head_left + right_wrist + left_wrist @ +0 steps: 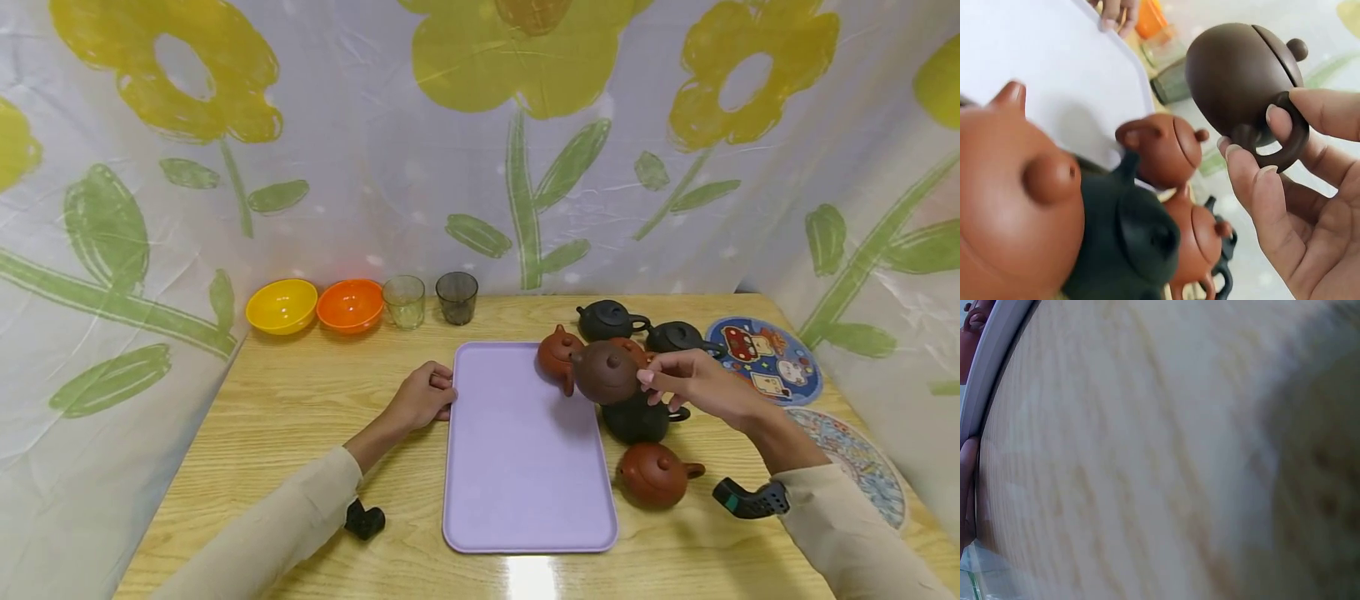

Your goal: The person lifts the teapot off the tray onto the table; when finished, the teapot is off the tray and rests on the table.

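My right hand (pixel 693 383) pinches a dark brown teapot (pixel 606 372) by its loop handle. In the right wrist view, the fingers and thumb curl about that teapot's handle (pixel 1297 140). The pot is raised, overlapping the right edge of the lilac tray (pixel 525 467) in the head view. My left hand (pixel 426 393) holds the tray's left rim with bent fingers. A reddish-brown teapot (pixel 558 354) sits at the tray's upper right corner, with another reddish one (pixel 633 348) partly hidden behind the raised pot. Below are a black teapot (pixel 637 419) and a reddish-brown teapot (pixel 654 475).
Two more black teapots (pixel 609 320) stand at the back right. Beyond them lie a blue round mat (pixel 798 367) and a patterned round mat (pixel 862 467). Along the back left stand a yellow bowl (pixel 282 307), an orange bowl (pixel 351 306), a clear glass (pixel 405 302) and a dark glass (pixel 457 297).
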A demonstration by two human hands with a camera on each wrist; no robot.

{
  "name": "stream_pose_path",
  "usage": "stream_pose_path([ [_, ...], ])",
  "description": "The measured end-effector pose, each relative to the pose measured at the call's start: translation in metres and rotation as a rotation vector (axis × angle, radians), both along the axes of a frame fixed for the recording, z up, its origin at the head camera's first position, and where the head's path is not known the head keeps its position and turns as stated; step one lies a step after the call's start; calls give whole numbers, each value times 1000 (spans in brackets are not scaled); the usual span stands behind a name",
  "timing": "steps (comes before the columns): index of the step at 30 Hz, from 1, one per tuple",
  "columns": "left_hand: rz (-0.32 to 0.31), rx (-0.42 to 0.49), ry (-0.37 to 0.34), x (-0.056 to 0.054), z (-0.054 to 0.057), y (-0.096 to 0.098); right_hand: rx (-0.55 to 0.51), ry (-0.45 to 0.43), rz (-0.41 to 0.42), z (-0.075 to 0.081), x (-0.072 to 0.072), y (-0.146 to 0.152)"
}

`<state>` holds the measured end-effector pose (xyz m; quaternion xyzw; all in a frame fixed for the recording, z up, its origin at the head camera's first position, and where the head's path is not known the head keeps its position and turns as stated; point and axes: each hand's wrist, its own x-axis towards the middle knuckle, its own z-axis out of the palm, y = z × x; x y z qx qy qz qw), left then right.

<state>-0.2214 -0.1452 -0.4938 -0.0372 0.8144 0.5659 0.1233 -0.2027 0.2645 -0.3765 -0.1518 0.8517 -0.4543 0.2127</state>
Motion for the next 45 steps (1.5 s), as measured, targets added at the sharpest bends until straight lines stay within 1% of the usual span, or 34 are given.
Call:
stream_pose_path([
  [3,-4,-3,6,0,0,0,4,12,3,-2,2,10],
  [9,-1,-12,6,0,-1,0,-21,34,31,-5,5,33],
  [17,-6,-14,4,0,-1,1,-33,46,-8,-7,9,71],
  [25,-3,-2,0,-1,-2,1,-7,26,-43,-17,12,99],
  [33,-7,-16,5,-1,-2,0,-15,18,-14,-24,10,118],
  [42,-5,-4,-2,-2,-2,0,-13,-36,-43,-29,3,124],
  [45,-9,-5,0,-2,-2,0,-21,-38,-42,-32,0,127],
])
